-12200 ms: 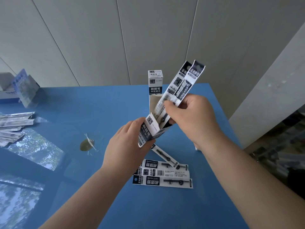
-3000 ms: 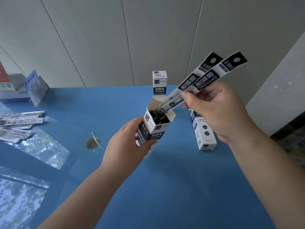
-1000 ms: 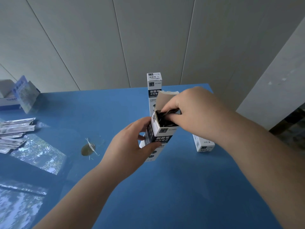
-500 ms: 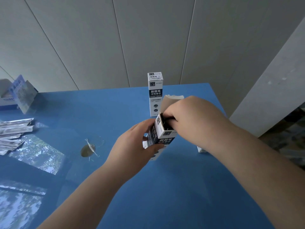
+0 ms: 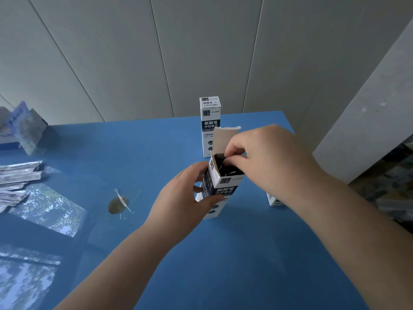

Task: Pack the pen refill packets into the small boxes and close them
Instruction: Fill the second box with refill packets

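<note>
step: seating refill packets point(image 5: 228, 167) in open refill box point(image 5: 220, 186) | left hand point(image 5: 185, 198) grasping box; right hand point(image 5: 266, 162) fingertips pinching inside mouth | next, likely: fold lid flap point(image 5: 224, 139) down, tuck

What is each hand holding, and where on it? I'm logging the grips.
The left hand grips the open box around its middle. The right hand has its fingers curled at the box's open mouth; what they pinch cannot be told.
</note>
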A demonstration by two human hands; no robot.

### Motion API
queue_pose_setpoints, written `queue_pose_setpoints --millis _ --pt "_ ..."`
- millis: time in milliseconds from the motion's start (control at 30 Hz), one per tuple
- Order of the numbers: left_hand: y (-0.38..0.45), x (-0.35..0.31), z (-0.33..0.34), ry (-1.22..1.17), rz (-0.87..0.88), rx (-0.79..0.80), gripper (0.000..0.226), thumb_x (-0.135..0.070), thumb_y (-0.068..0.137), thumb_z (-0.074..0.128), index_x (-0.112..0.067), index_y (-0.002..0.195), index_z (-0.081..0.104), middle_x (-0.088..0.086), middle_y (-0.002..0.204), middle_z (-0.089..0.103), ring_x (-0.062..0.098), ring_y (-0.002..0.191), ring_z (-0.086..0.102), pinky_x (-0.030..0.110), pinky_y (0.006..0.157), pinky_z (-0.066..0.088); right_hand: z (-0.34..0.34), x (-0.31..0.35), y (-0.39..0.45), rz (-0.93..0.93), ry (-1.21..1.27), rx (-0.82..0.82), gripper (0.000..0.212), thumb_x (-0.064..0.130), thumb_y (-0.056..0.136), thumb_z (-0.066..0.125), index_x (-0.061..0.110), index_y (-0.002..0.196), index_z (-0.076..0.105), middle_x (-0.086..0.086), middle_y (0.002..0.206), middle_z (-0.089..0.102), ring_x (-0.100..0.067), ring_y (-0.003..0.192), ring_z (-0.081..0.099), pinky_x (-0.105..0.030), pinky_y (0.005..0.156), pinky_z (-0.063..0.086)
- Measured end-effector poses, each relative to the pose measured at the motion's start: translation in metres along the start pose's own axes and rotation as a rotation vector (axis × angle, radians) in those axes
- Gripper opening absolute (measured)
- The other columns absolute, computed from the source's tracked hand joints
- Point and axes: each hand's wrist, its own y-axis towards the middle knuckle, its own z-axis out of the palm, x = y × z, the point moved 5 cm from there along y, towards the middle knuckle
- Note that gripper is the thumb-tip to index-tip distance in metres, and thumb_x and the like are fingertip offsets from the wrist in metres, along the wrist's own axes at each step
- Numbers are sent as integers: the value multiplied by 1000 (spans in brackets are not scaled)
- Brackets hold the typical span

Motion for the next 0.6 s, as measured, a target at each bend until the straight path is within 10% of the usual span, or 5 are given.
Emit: queue_pose_setpoints --millis 400,600 --pt "6 10 7 2 24 -26 60 -41 77 70 -60 126 41 -31 120 59 -5 106 61 37 87 56 16 -3 0 -74 5 62 10 33 91 66 33 91 75 10 80 69 -13 77 62 -37 65 52" --pt "6 14 8 28 247 -97 84 -22 90 70 -40 152 17 -28 136 46 5 121 58 34 89 57 21 -33 -21 -52 564 -251 25 40 85 77 32 104 63 23 99 62 -9 77 67 -19 67 51"
